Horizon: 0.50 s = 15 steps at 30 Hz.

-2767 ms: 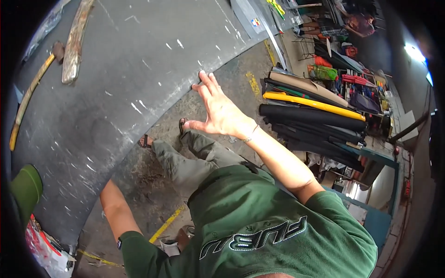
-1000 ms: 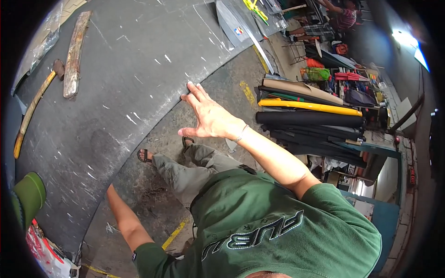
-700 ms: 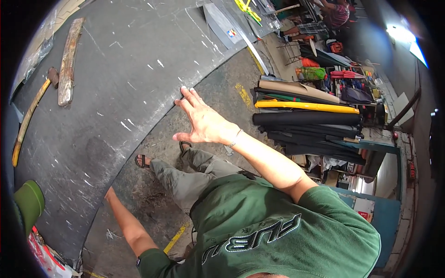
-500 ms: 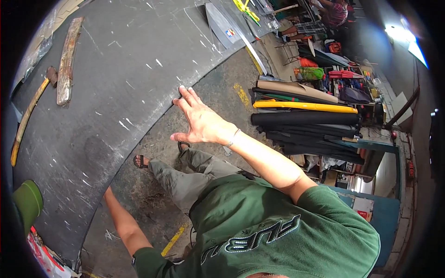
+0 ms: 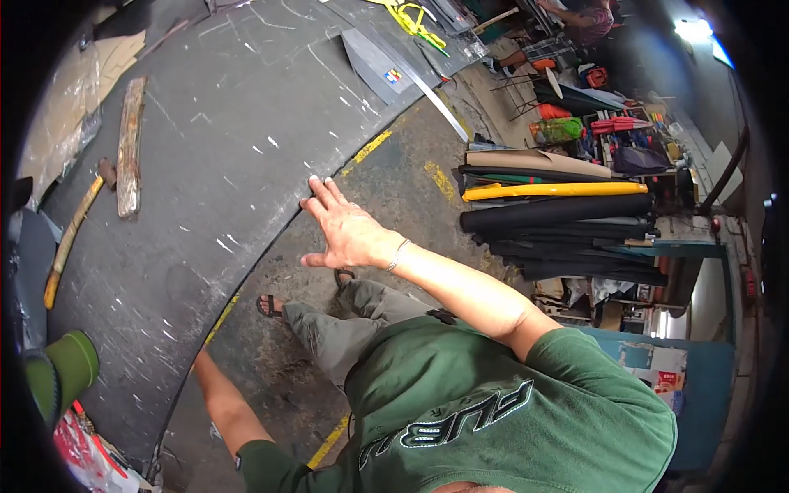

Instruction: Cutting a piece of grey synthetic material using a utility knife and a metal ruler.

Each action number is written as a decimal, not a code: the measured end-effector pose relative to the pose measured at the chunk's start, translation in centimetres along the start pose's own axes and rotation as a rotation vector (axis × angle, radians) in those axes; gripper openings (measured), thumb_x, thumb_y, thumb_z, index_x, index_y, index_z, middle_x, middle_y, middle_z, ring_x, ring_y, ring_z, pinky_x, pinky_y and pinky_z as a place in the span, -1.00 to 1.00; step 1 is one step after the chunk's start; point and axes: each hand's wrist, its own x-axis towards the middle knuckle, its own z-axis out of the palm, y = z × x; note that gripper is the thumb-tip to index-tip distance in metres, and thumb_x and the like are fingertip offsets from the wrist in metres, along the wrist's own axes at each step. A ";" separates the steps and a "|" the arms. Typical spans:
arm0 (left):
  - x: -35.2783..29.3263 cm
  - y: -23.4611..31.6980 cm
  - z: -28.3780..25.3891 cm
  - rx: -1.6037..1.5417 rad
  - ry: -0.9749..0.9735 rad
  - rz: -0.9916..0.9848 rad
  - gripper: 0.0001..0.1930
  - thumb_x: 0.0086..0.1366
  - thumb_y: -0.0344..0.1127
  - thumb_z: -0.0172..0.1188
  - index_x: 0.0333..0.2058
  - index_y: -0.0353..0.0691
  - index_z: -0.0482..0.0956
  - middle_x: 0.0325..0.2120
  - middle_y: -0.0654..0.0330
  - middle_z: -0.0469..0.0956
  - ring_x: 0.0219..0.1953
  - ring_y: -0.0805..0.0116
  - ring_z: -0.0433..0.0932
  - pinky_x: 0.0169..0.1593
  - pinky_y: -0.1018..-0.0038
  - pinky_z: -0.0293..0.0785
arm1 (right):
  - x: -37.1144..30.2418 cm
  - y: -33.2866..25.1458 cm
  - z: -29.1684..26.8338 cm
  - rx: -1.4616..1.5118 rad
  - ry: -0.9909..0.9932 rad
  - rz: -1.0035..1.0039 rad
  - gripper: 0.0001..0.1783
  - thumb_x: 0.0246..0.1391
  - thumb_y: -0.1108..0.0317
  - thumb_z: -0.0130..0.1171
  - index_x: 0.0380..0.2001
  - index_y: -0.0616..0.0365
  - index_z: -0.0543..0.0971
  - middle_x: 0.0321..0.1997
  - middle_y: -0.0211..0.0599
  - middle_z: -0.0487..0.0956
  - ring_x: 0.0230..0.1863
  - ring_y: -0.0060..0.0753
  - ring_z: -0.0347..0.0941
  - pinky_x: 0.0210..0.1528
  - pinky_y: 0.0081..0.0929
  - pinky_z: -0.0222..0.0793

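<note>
From my remote seat, I see the broad, dark grey, white-scratched tabletop (image 5: 205, 177) as my landmark; it spreads ahead of and leftward from the person's body. My main worry is the left hand: the bare left forearm (image 5: 230, 403) disappears beneath the tabletop's near edge, so a pinch or snag there could escape me. The long, straight, pale strip (image 5: 444, 105) juts past the tabletop's edge, and I judge that a careless sweep of the right arm could knock it to the floor. The green, rounded, roll-like object (image 5: 76, 361) at the tabletop's left end might also roll if bumped.

The right hand (image 5: 349, 232) is spread loosely, thumb well apart from the fingers, grasping nothing; its foremost fingertips seem to rest on the tabletop's near edge. I cannot tell whether the hidden left fingers are clenched, released or gripping something.
</note>
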 end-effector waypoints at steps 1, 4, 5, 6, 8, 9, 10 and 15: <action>0.4 -0.9 -1.6 0.020 0.022 -0.004 -0.38 0.42 0.14 0.06 0.22 -0.22 0.54 0.19 -0.07 0.54 0.20 -0.17 0.51 0.28 0.09 0.38 | 0.1 -0.3 0.0 0.007 0.001 -0.021 0.11 -0.10 -0.14 0.50 0.35 0.33 0.25 0.55 0.41 -0.04 0.55 0.49 -0.09 0.51 0.06 0.14; -0.1 -1.0 -5.0 0.085 0.041 0.008 -0.39 0.42 0.14 0.06 0.22 -0.22 0.54 0.19 -0.07 0.55 0.20 -0.17 0.52 0.28 0.09 0.39 | 0.1 -0.1 -0.2 0.033 -0.022 -0.010 0.09 -0.10 -0.12 0.50 0.33 0.34 0.26 0.54 0.42 -0.05 0.54 0.51 -0.07 0.46 0.11 0.22; -2.6 1.6 -5.5 0.113 -0.084 -0.061 -0.44 0.41 0.13 0.07 0.12 -0.22 0.60 0.07 -0.10 0.61 0.09 -0.19 0.57 0.17 0.09 0.46 | 0.2 -0.2 -0.1 -0.003 -0.045 0.010 0.08 -0.10 -0.11 0.50 0.32 0.35 0.26 0.54 0.44 -0.05 0.53 0.52 -0.07 0.43 0.14 0.26; -3.3 4.6 -7.5 0.143 -0.206 -0.130 -0.47 0.41 0.13 0.09 0.02 -0.22 0.65 -0.06 -0.12 0.67 -0.02 -0.21 0.63 0.06 0.09 0.53 | 0.3 -0.1 0.1 -0.004 -0.037 0.002 0.08 -0.10 -0.11 0.50 0.32 0.35 0.26 0.54 0.44 -0.05 0.53 0.52 -0.07 0.43 0.14 0.26; -6.7 9.1 -12.4 -0.117 0.006 -0.003 -0.58 0.40 0.01 0.19 -0.23 -0.32 0.68 -0.37 -0.10 0.67 -0.34 -0.17 0.65 -0.23 0.04 0.54 | 0.1 -0.1 0.0 -0.038 -0.042 0.012 0.07 -0.10 -0.10 0.51 0.31 0.35 0.26 0.53 0.47 -0.06 0.53 0.56 -0.08 0.39 0.17 0.31; -7.9 12.4 -14.6 -0.243 -0.127 0.014 -0.59 0.37 0.01 0.20 -0.22 -0.30 0.67 -0.34 -0.11 0.68 -0.29 -0.16 0.66 -0.19 0.06 0.54 | 0.0 0.5 -0.6 -0.041 -0.071 0.036 0.09 -0.08 -0.09 0.50 0.33 0.36 0.24 0.53 0.48 -0.08 0.53 0.59 -0.10 0.41 0.15 0.29; -9.3 15.4 -16.8 -0.361 -0.257 0.029 -0.60 0.34 0.00 0.22 -0.21 -0.29 0.67 -0.31 -0.12 0.68 -0.24 -0.15 0.67 -0.14 0.07 0.54 | -0.3 1.1 -0.9 -0.021 -0.045 0.030 0.09 -0.08 -0.09 0.50 0.33 0.36 0.24 0.53 0.48 -0.08 0.53 0.59 -0.10 0.41 0.15 0.29; -19.5 19.8 -20.8 -0.306 -1.020 0.168 -0.54 0.25 0.05 0.28 -0.10 -0.25 0.70 -0.12 -0.01 0.71 -0.07 0.07 0.70 -0.01 0.24 0.58 | -1.2 4.3 -0.9 0.115 -0.079 -0.139 0.05 0.03 -0.05 0.43 0.41 0.31 0.19 0.58 0.35 -0.09 0.57 0.42 -0.12 0.50 0.06 0.15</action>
